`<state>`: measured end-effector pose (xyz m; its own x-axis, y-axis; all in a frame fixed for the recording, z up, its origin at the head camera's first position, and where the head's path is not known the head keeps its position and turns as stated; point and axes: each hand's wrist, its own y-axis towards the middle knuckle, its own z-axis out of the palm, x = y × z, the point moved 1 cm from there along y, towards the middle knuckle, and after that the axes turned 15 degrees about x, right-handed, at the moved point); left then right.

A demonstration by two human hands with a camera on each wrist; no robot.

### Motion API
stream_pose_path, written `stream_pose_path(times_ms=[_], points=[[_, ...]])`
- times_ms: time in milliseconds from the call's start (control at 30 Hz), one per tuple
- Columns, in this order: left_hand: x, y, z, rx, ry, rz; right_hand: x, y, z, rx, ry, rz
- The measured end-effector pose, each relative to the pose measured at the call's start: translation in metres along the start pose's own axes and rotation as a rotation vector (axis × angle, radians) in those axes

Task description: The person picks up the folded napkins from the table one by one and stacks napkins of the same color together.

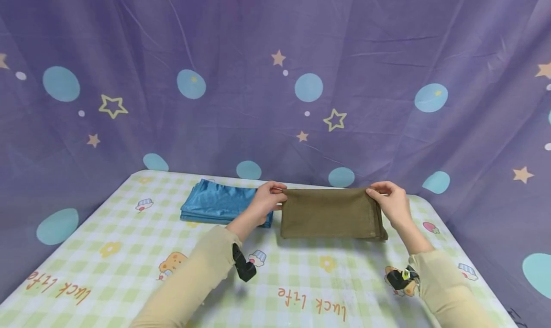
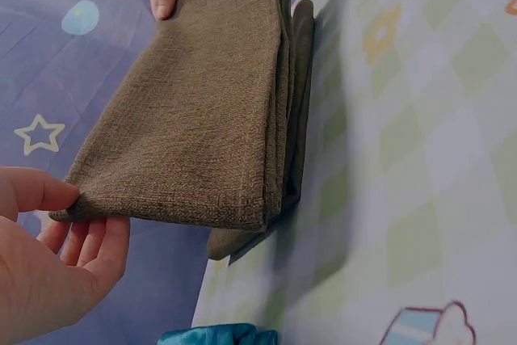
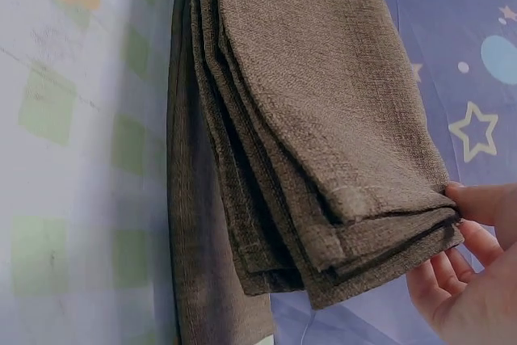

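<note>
A brown woven cloth [image 1: 329, 214], folded into a layered rectangle, is held up by its two upper corners. My left hand [image 1: 266, 201] pinches the upper left corner between thumb and fingers, as the left wrist view also shows. At the upper right corner my right hand [image 1: 391, 203] pinches the stacked layers; in the right wrist view several folded edges [image 3: 339, 240] fan apart there. The cloth's lower part hangs close to the table, and a further fold lies behind it. A shiny blue folded cloth [image 1: 219, 202] lies to the left, partly covered by my left hand.
Under everything is a table [image 1: 241, 294] with a green-and-white checked cover printed with cartoon figures and lettering. A purple curtain [image 1: 258, 79] with stars and blue ovals hangs along its back edge. Each wrist carries a black strap device [image 1: 244, 266].
</note>
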<state>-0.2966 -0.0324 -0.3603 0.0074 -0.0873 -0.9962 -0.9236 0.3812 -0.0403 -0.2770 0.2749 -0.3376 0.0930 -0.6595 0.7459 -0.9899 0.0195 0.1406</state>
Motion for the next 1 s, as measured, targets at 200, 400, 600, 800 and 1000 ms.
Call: stream_pose_path(times_ms=[200, 400, 600, 800, 1000], points=[[-0.008, 0.005, 0.005, 0.024, -0.051, 0.015, -0.006, 0.005, -0.006, -0.015, 0.008, 0.008], [-0.007, 0.018, 0.011, 0.005, -0.077, 0.019, -0.01, 0.01, -0.013, -0.025, 0.005, 0.07], [-0.001, 0.032, 0.013, -0.018, -0.098, 0.005, -0.012, 0.015, -0.017, -0.039, -0.004, 0.117], [0.002, 0.038, 0.016, -0.04, -0.106, 0.0, -0.013, 0.019, -0.019, -0.048, -0.019, 0.137], [0.007, 0.049, 0.02, -0.071, -0.109, -0.002, -0.018, 0.022, -0.02, -0.05, -0.029, 0.149]])
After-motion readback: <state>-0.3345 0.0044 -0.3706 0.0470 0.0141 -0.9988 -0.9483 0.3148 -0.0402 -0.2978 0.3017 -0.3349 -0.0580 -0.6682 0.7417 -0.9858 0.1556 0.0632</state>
